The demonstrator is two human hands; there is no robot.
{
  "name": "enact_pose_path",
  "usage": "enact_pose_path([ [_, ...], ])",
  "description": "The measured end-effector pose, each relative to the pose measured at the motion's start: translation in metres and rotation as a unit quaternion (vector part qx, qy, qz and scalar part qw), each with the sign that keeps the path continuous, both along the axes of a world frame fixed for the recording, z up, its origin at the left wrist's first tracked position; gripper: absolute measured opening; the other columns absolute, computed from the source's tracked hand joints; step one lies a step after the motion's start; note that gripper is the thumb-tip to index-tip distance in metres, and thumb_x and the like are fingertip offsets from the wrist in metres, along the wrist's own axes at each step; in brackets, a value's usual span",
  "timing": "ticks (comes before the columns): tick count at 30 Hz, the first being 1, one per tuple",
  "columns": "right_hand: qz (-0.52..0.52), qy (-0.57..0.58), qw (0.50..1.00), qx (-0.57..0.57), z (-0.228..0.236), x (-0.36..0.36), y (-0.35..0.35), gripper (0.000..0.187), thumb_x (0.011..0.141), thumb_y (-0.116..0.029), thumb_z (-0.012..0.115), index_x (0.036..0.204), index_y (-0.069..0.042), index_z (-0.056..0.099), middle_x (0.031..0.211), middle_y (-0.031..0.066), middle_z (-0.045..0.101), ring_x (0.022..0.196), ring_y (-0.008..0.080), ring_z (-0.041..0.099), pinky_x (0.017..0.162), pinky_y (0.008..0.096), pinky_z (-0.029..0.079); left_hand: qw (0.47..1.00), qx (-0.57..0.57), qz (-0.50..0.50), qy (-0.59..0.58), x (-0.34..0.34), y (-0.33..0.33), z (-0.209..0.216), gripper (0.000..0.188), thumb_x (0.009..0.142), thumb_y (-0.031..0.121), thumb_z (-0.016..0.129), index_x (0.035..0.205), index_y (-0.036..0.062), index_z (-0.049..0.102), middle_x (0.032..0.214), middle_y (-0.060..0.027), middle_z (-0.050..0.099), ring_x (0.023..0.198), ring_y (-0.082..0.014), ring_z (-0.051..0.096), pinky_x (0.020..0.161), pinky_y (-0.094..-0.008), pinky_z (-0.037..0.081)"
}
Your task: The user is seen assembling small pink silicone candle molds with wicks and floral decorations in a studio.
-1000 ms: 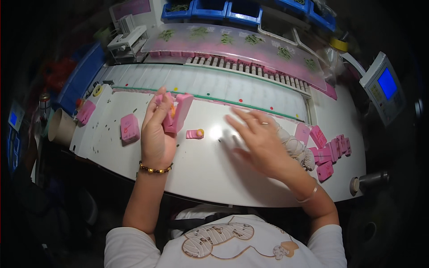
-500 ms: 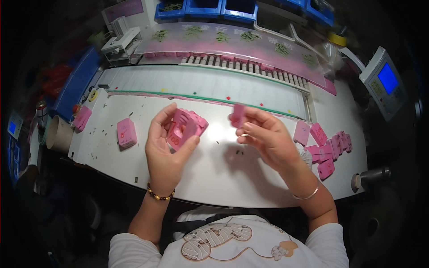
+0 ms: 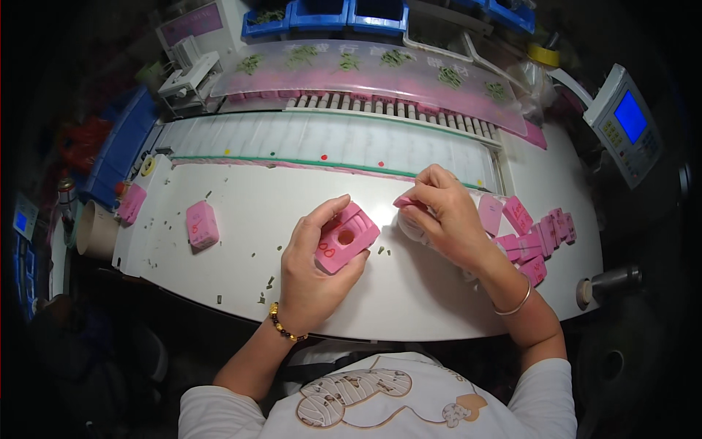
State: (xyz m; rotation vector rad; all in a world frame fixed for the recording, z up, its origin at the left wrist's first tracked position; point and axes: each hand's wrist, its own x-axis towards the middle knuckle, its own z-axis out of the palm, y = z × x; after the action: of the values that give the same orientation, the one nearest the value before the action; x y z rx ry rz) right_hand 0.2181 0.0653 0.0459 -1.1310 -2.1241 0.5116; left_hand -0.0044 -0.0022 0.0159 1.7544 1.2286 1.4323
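My left hand is closed around a pink block. A round hole and a curved groove show in the block's upper side, and red marks run along its near face. To the right, my right hand pinches a small flat pink piece between thumb and fingers. Just beneath those fingers is a rounded white thing, partly hidden by the hand; its kind I cannot make out. Left of my left hand, a second pink block rests on the white table.
Several pink blocks cluster at right beside a dark cylinder. Behind the table edge runs a pale strip with coloured dots. Small green bits lie scattered about. A blue-screened panel stands far right, a brown cup far left.
My left hand has shifted right and turned the block, bringing its hole into view. My right hand has moved right with the small pink piece. Green bits now lie near my left wrist.
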Motion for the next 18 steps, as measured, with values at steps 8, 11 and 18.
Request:
enact_pose_path([
  [8, -0.059, 0.128, 0.990, 0.008, 0.004, 0.009, -0.014, 0.008, 0.086, -0.005, 0.069, 0.094, -0.005, 0.070, 0.084, 0.0054, 0.069, 0.082, 0.0199, 0.062, 0.075, 0.0326, 0.047, 1.000, 0.009, 0.011, -0.015, 0.003, 0.003, -0.009, 0.068, 0.078, -0.001, 0.077, 0.138, 0.0020, 0.047, 0.123, -0.0150, 0.058, 0.109, -0.0262, 0.062, 0.095, -0.0361, 0.051],
  [11, -0.068, 0.025, 0.996, 0.042, -0.011, 0.009, -0.022, 0.013, 0.085, -0.001, 0.069, 0.098, -0.003, 0.068, 0.087, 0.0082, 0.067, 0.081, 0.0219, 0.064, 0.075, 0.0328, 0.049, 1.000, 0.019, 0.005, 0.022, 0.003, 0.006, -0.008, 0.072, 0.079, -0.005, 0.072, 0.143, 0.0008, 0.041, 0.130, -0.0113, 0.052, 0.119, -0.0203, 0.054, 0.103, -0.0338, 0.046],
  [18, 0.018, 0.294, 0.937, -0.189, 0.018, -0.005, -0.044, 0.014, 0.088, 0.002, 0.068, 0.102, -0.001, 0.067, 0.098, 0.0067, 0.064, 0.085, 0.0132, 0.064, 0.078, 0.0270, 0.051, 0.998, 0.041, -0.024, 0.037, 0.017, 0.008, -0.005, 0.081, 0.074, -0.006, 0.074, 0.146, 0.0022, 0.038, 0.136, -0.0160, 0.047, 0.122, -0.0285, 0.053, 0.102, -0.0379, 0.046],
])
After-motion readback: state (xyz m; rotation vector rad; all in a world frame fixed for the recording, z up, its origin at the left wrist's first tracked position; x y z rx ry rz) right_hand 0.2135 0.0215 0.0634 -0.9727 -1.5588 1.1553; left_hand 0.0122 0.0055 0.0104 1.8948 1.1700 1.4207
